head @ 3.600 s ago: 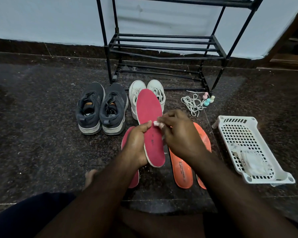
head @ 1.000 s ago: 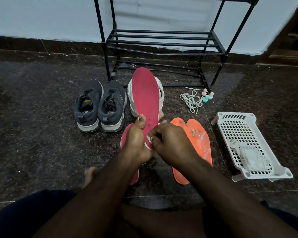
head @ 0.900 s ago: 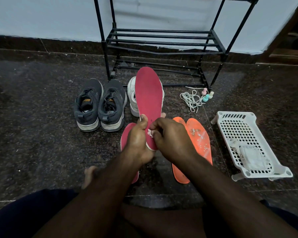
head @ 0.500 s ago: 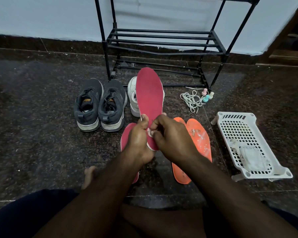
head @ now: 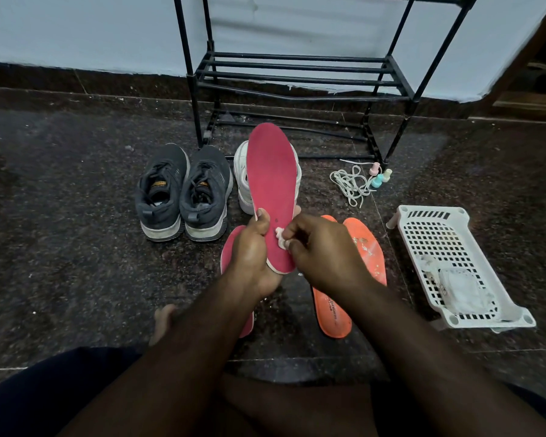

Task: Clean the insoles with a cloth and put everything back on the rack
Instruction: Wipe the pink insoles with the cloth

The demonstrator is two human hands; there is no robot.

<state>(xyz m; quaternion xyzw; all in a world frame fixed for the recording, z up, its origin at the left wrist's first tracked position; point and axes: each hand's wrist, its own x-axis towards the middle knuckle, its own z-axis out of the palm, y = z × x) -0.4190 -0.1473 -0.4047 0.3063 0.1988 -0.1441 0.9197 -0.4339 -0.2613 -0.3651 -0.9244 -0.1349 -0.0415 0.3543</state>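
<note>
Insole, pink (head: 271, 184), held upright above the floor (head: 60, 247) in front of the white sneakers (head: 242, 181), toe end up. Head view only.

Left hand (head: 252, 257) grips the insole's heel end, thumb across its left edge. Right hand (head: 322, 250) pinches a small white cloth (head: 280, 239) against the insole's lower face, fingers curled round it.

Second pink insole (head: 234, 247) flat on the floor, partly under the left wrist. Two orange insoles (head: 364, 247) side by side on the floor, behind the right hand.

Grey sneakers (head: 183, 193), a pair, left of the white ones, heels toward the camera. Black rack (head: 297, 77) against the wall. White laces (head: 350, 184) in a loose tangle near the rack's right foot, small pastel bottles (head: 379, 176) just beside them. White basket (head: 435, 247) at the right, something pale inside it.
</note>
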